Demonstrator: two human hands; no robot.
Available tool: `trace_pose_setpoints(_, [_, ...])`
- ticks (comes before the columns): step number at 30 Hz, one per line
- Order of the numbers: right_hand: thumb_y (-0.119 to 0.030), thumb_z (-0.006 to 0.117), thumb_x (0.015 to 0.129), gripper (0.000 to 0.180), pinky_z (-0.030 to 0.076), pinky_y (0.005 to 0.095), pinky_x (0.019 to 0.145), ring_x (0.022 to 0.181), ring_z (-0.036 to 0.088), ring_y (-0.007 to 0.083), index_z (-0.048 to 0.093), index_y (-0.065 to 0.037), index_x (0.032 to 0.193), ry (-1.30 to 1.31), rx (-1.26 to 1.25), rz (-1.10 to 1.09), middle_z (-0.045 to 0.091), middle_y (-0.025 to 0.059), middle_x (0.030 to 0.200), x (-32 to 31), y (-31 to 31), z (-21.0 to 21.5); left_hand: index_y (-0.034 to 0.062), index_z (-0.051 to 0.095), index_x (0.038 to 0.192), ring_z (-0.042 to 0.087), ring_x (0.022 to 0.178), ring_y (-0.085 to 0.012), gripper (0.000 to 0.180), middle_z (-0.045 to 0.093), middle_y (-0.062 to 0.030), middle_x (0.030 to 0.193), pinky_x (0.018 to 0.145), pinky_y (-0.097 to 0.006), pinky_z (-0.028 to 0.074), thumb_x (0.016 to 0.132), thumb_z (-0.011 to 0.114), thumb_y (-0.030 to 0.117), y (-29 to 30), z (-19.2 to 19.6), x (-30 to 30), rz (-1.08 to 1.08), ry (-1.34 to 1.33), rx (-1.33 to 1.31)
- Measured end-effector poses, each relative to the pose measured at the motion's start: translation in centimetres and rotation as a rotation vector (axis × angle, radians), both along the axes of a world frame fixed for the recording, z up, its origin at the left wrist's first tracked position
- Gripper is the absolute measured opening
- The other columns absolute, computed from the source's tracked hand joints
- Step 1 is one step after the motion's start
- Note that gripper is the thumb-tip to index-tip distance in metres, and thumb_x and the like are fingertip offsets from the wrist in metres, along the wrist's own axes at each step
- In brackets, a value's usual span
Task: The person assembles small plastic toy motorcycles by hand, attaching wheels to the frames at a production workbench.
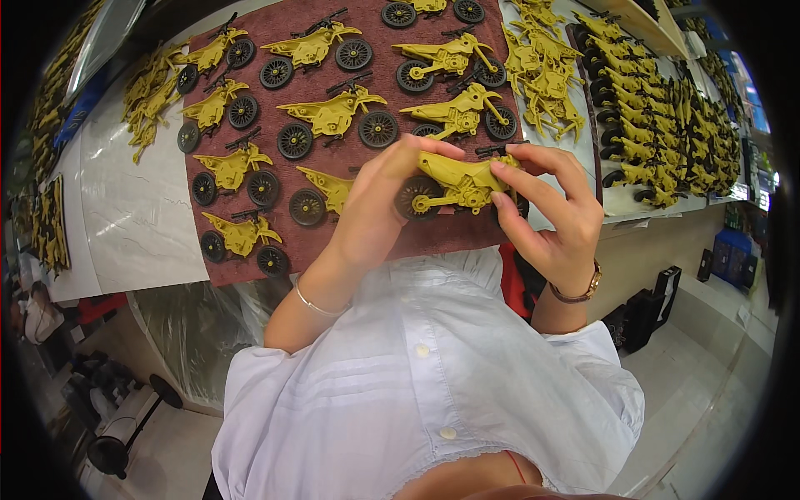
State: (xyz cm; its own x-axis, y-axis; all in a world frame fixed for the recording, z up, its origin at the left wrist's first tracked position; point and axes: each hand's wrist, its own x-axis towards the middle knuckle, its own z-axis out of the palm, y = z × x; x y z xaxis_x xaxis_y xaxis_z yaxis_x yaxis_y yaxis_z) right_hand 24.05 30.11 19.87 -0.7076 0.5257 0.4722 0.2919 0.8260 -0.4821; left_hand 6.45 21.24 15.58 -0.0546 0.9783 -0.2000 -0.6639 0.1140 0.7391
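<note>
Between my two hands is a yellow toy motorcycle [454, 185] with black wheels and a black handlebar, raised over the near edge of a dark red cloth. My left hand [379, 196] closes on its rear end, behind the back wheel. The fingers and thumb of my right hand [550, 204] pinch the front end near the handlebar and partly hide the front wheel. Just left of my left hand lies another toy motorcycle [321, 193], partly covered by that hand. Beyond my hands, a further toy motorcycle [458, 112] rests on the cloth.
Several toy motorcycles lie in rows on the dark red cloth [275, 98]. Loose yellow body parts are heaped at the far left [150, 96] and at the far right [546, 79]. Farther right, toy motorcycles [650, 117] stand packed in rows.
</note>
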Motion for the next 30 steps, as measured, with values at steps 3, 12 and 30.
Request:
trace_pose_setpoints(3, [0.000,0.071,0.064,0.030,0.049,0.0291,0.065,0.078,0.057,0.0226,0.069,-0.003,0.093,-0.006,-0.023,-0.018,0.061,0.0116,0.098,0.0,-0.1,0.0,-0.0007,0.055,0.111,0.058,0.096,-0.0138,0.031,0.061,-0.0087,0.105,0.082,-0.028,0.048,0.096,0.046,0.025,-0.1,0.4,0.3,0.024,0.097,0.000])
trace_pose_setpoints(12, [-0.005,0.077,0.065,0.054,0.048,0.0296,0.075,0.089,0.057,0.0202,0.057,-0.002,0.115,0.243,-0.266,-0.076,0.056,0.0111,0.109,0.6,0.5,-0.8,0.0002,0.056,0.108,0.058,0.101,-0.0139,0.024,0.062,-0.0086,0.108,0.085,-0.027,0.048,0.087,0.062,0.009,-0.2,0.4,0.4,0.051,0.351,0.125])
trace_pose_setpoints(30, [0.005,0.069,0.077,0.035,0.049,0.0278,0.081,0.094,0.059,0.0142,0.054,0.004,0.109,0.785,-1.315,0.139,0.061,0.0103,0.104,0.0,0.0,-3.6,-0.0068,0.053,0.116,0.060,0.098,-0.0168,0.036,0.059,-0.0115,0.110,0.083,-0.029,0.052,0.082,0.064,-0.002,-0.1,1.0,-0.7,0.040,-0.018,0.201])
